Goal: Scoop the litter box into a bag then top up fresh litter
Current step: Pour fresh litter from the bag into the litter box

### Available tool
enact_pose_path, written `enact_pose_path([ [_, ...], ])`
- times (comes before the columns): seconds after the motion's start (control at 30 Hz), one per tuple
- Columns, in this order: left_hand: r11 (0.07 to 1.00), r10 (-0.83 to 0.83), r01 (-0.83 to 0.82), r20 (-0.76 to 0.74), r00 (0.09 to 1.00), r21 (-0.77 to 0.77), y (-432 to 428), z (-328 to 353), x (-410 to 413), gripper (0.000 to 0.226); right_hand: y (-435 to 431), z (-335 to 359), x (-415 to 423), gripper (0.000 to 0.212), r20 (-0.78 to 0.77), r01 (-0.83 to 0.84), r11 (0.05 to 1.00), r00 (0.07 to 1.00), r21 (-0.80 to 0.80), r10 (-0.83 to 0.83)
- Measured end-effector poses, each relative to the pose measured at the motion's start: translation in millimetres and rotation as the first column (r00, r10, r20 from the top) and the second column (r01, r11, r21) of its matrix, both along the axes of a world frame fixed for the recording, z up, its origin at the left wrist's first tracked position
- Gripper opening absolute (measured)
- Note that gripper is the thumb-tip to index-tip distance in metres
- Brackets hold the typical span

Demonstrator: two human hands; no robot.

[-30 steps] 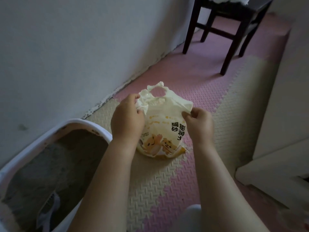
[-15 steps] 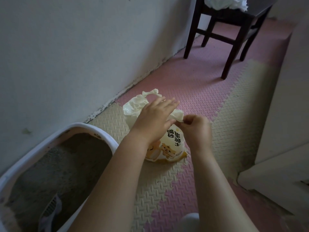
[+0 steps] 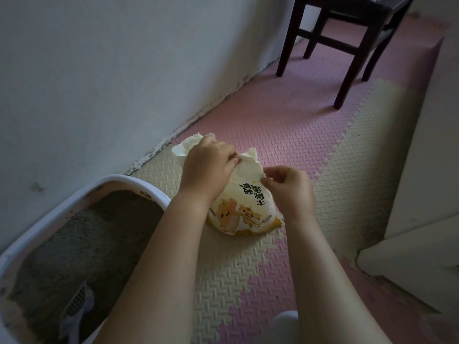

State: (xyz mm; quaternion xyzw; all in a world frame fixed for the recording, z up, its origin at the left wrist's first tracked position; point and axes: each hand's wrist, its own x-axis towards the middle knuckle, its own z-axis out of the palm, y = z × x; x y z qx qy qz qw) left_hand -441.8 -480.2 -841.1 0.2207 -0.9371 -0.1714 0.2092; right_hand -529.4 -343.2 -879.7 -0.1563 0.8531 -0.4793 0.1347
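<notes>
Along the wall-side edge of the floor mat [image 3: 273, 125]: the litter bag [image 3: 244, 207] stood upright, just beside the far rim of the litter box [image 3: 139, 181].
Left hand [image 3: 207, 167]: fingers were curled over the bag's crumpled top and clamped on it.
Right hand [image 3: 289, 189]: thumb and fingertips were closed in a pinch on the bag's right edge, below the top.
Litter box: it sat nearer the person along the same edge, with grey litter inside and a scoop [image 3: 77, 304] lying at its near end.
Step, as judged: working the bag's mouth open before topping up.
Risk of tearing: the two hands pulling apart could split the film suddenly and scatter granules over the mat.
Risk of tipping: the bag looked soft and only part full, so a sideways tug could topple it away from the box.
Risk of slipping: a pinch on thin film could let go mid-pull and jerk the bag.
</notes>
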Motion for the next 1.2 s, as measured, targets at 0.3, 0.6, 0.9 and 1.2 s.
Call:
enact_pose_path([
  [0.3, 0.963, 0.064, -0.135, 0.290, 0.955, 0.234, -23, -7, 18, 0.011, -21, -41, 13, 0.009, 0.038, -0.005, 0.993, 0.999, 0.115, 0.001],
  [0.6, 0.986, -0.143, 0.114, 0.273, 0.951, 0.117, -8, 17, 21, 0.053, -31, -27, 27, 0.010, -0.086, -0.093, 0.988, 0.991, 0.120, 0.103],
  [0.9, 0.991, -0.011, -0.048, 0.436, 0.900, 0.125, -14, -4, 25, 0.030, -38, -30, 37, 0.007, -0.103, -0.201, 0.971, 0.971, 0.132, 0.215],
  [1.2, 0.979, 0.077, -0.160, 0.490, 0.868, 0.130, -13, -23, 21, 0.022, -40, -47, 38, 0.013, 0.023, -0.161, 0.984, 0.987, 0.077, 0.159],
])
